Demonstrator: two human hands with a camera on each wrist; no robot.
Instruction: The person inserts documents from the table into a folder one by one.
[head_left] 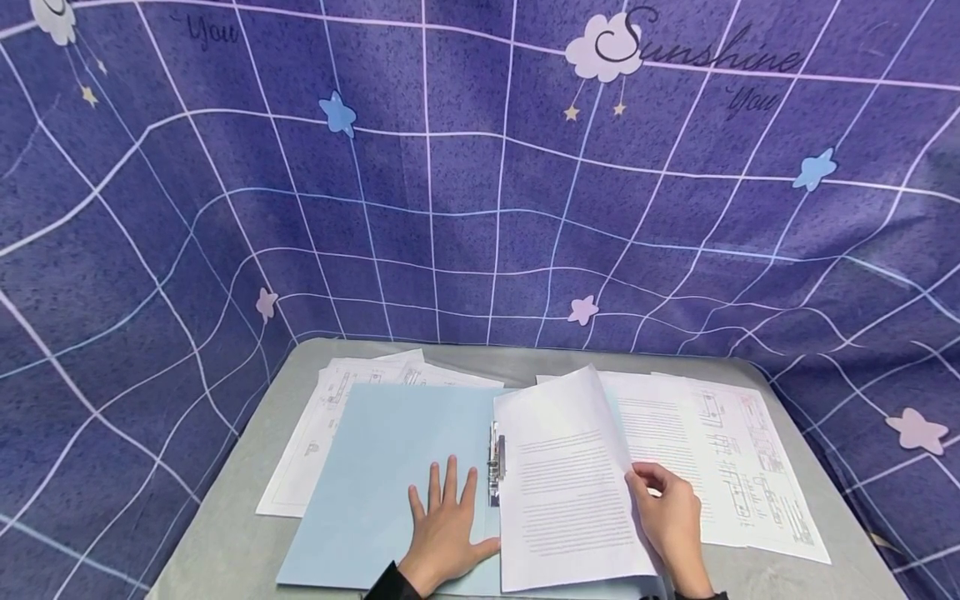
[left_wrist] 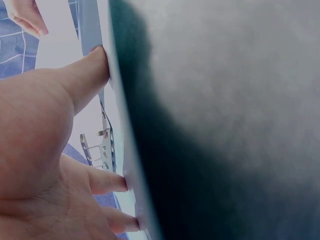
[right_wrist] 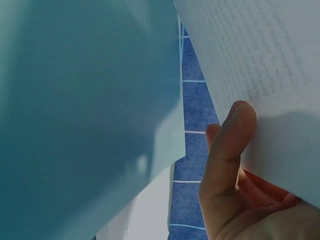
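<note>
A light blue folder (head_left: 397,467) lies spread open on the table, its metal clip (head_left: 497,467) running along the spine. My left hand (head_left: 444,529) is spread flat on the folder's left cover, its thumb reaching the spine near the lower edge of the sheet. Over the right cover is a printed sheet (head_left: 570,500), with its right side lifted and its left edge at the clip. My right hand (head_left: 667,508) pinches that raised edge between thumb and fingers; the right wrist view shows the sheet (right_wrist: 280,65) standing away from the blue cover (right_wrist: 90,110).
Loose drawings (head_left: 300,458) stick out from under the folder's left side. To the right, partly behind the lifted sheet, lie more printed pages (head_left: 663,417) and a drawing with red marks (head_left: 757,475). A purple patterned cloth (head_left: 465,192) hangs round the grey table (head_left: 217,533).
</note>
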